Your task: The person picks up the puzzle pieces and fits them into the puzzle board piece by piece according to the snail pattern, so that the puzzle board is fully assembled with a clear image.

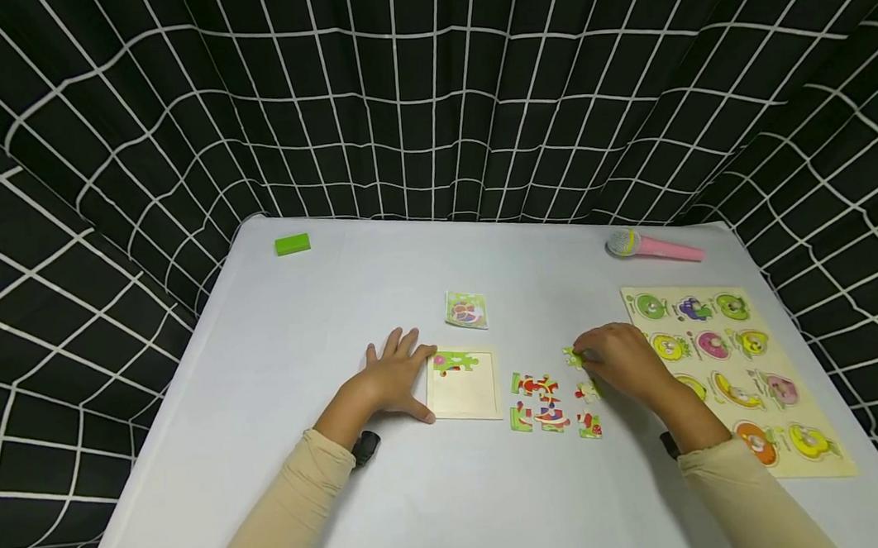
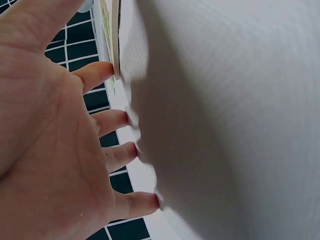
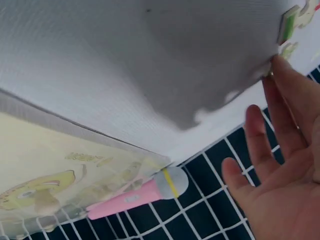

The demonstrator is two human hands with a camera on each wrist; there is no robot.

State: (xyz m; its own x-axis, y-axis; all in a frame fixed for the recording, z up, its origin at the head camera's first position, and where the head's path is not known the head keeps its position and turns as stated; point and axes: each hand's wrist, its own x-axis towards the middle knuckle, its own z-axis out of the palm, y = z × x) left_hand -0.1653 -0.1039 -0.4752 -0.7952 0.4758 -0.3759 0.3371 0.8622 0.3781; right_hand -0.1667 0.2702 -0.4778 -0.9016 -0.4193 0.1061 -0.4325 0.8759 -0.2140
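My left hand (image 1: 394, 381) is spread beside a square wooden puzzle tray (image 1: 464, 401), its index finger and thumb touching the tray's left side. In the left wrist view the fingertips (image 2: 131, 150) rest on the table. Joined green pieces (image 1: 454, 362) with a pink flower lie along the tray's top edge. My right hand (image 1: 622, 362) pinches a small green jigsaw piece (image 1: 570, 356) between thumb and index finger, at the table surface; the fingers hide part of it. Several loose jigsaw pieces (image 1: 552, 418) lie between tray and right hand, one of them (image 1: 586, 392) just below that hand.
A small picture card (image 1: 466, 310) lies above the tray. A fruit puzzle board (image 1: 777, 401) lies at the right, partly under the right forearm. A pink toy microphone (image 1: 661, 248) is at the back right, a green block (image 1: 292, 244) at the back left. Dark grid curtains (image 1: 415, 93) surround the table.
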